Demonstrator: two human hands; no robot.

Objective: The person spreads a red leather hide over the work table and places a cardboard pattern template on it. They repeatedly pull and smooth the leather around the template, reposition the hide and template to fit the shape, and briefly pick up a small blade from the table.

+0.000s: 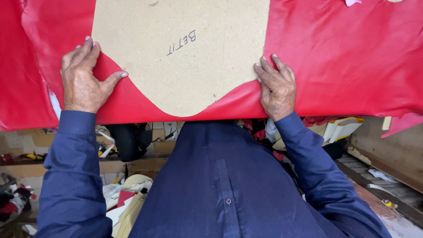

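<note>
Leather, a large red sheet (352,57), spreads across the whole upper view, its near edge hanging just over the person's dark blue shirt (220,185). A tan cardboard pattern (176,57) with a rounded lower end lies flat on top of it, between the two hands. The left hand (83,79) presses flat on the leather beside the pattern's left edge, fingers spread, thumb stretched toward the cardboard, gripping nothing. The right hand (276,88) rests palm down at the pattern's right edge, fingers close together, fingertips touching the cardboard, also holding nothing. Scraps (128,202) litter the floor below.
</note>
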